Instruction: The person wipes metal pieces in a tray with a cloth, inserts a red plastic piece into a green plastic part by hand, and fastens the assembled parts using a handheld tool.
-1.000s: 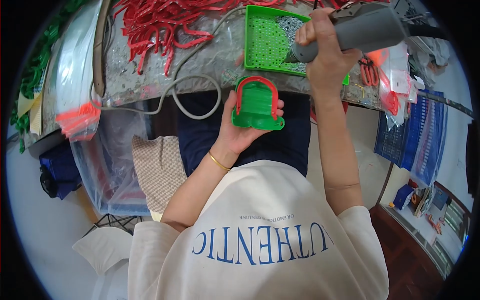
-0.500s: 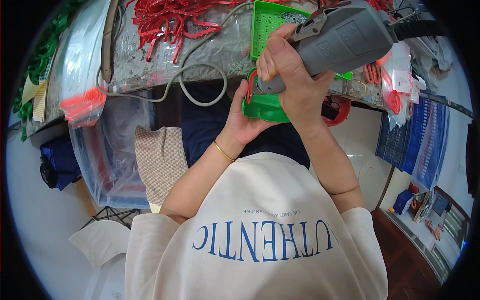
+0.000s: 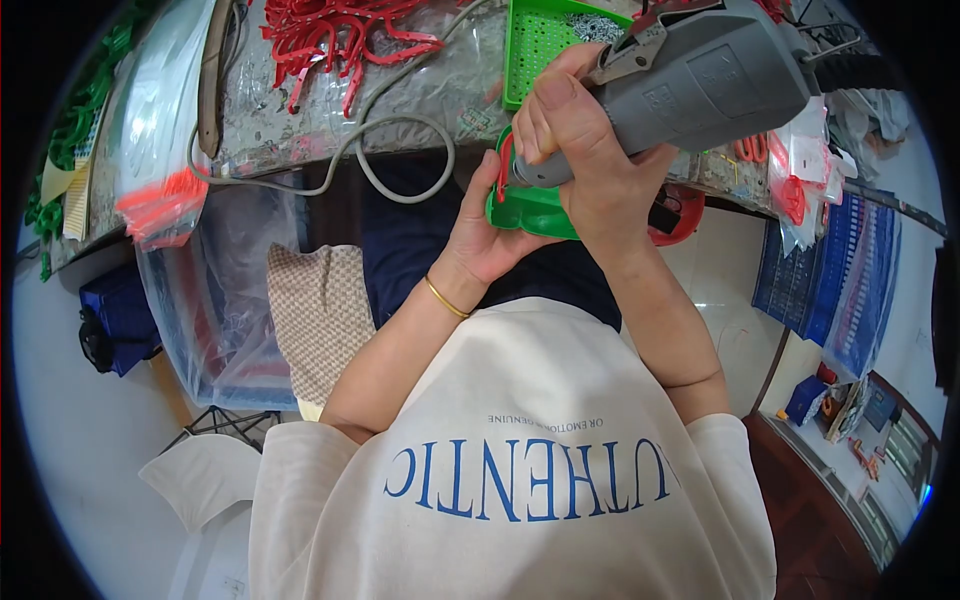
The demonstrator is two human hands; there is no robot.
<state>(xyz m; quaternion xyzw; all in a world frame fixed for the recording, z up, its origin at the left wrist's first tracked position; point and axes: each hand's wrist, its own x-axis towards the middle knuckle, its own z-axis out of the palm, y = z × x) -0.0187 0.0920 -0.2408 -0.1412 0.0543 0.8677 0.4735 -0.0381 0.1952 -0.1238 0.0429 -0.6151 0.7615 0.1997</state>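
Observation:
My right hand (image 3: 590, 150) is wrapped around the front of a grey power screwdriver (image 3: 700, 85), its thumb laid along the top. The tool's nose points down and left at a green plastic piece (image 3: 535, 212) with a curved red plastic part (image 3: 504, 168) at its left side. Below and to the left, my left hand (image 3: 487, 225) grips the green piece, thumb up beside the red part. The tool's tip and the exact point of contact are hidden by my right hand.
Beyond my hands, a green perforated tray (image 3: 540, 60) with small metal pieces stands on the plastic-covered table (image 3: 290, 140). Red plastic parts (image 3: 340, 40) are heaped at the back. A grey cable (image 3: 448, 150) loops over the front edge. A red container (image 3: 685, 215) sits right, below table level.
The screwdriver's rear end has shifted slightly to the right in the view. Both hands keep their grips, and the green piece stays in nearly the same place.

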